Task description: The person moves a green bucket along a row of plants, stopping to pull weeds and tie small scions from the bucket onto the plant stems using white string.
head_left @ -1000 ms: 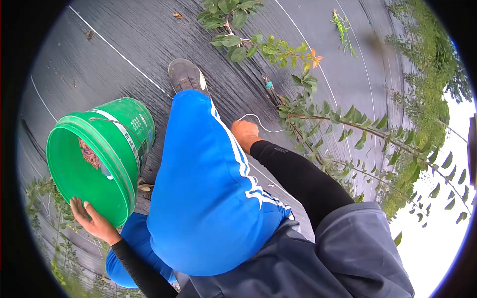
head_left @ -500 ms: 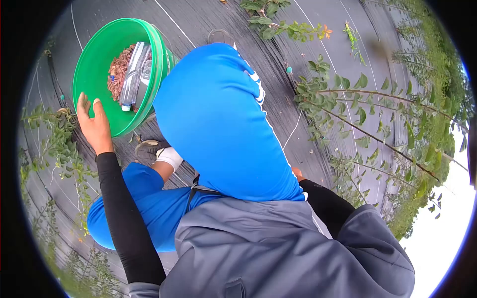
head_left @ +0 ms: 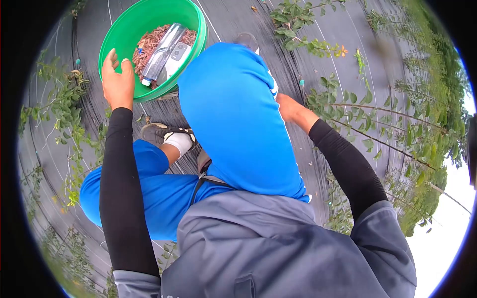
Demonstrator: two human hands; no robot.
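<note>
My left hand (head_left: 119, 82) is at the near left rim of a green bucket (head_left: 117, 37). Its thumb stands apart from the loosely bent fingers, and nothing shows between them. Inside the bucket lies a heap of reddish-brown shredded material (head_left: 144, 52). A clear plastic bottle (head_left: 163, 52) with a pale cap lies on that heap, beside a light-coloured phone (head_left: 178, 53) with round camera lenses. My right hand (head_left: 292, 108) is beside my raised blue-clad knee, apparently against its outer side. The knee partly hides the fingers of that hand.
Dark ground fabric (head_left: 223, 20) with white lines covers the ground. Leafy branches (head_left: 343, 107) reach in from the right, close to my right arm. More leafy plants (head_left: 64, 119) grow at left. My shoe (head_left: 161, 135) stands below the bucket.
My right hand has come out from behind my leg and moved up along the knee. The view has shifted, so the bucket sits higher and further right. My left hand stays by the rim.
</note>
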